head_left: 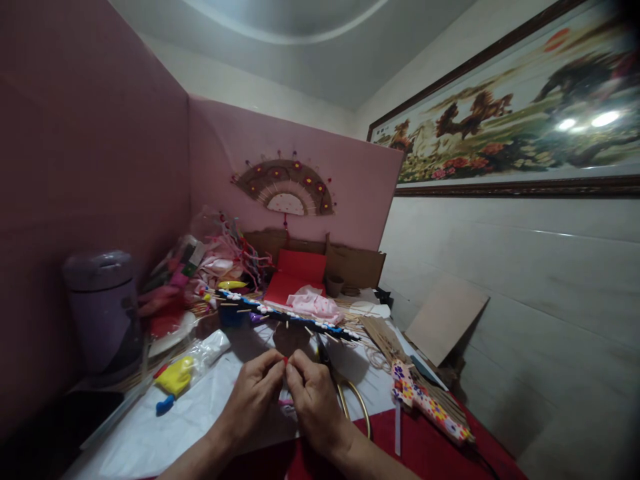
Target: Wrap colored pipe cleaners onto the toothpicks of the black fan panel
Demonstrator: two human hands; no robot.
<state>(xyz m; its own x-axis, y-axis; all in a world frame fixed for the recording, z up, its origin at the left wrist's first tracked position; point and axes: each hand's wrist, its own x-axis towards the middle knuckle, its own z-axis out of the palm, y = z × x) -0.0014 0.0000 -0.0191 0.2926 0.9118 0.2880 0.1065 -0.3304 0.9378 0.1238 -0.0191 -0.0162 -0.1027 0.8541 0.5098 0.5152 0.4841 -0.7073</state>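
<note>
My left hand [257, 383] and my right hand [310, 387] meet fingertip to fingertip in front of me. Both are closed in a pinch around a small red piece of clay [285, 361], mostly covered by the fingers. Just beyond them is a fan-like piece [280, 313] with a dark edge, blue and white trim and thin sticks poking out. Beside my right hand lie scissors with gold handles [356, 403]. Left of my hands, a yellow lump of clay [175, 375] and a blue lump [165, 405] rest on the white sheet [145, 440].
A lilac canister [104, 320] stands at the left. Bagged craft materials [215, 257] and a red folder [295, 273] crowd the back. At the right lies a flower-patterned glue gun [430, 403] on red cloth [380, 447]. A finished fan [287, 183] hangs on the pink panel.
</note>
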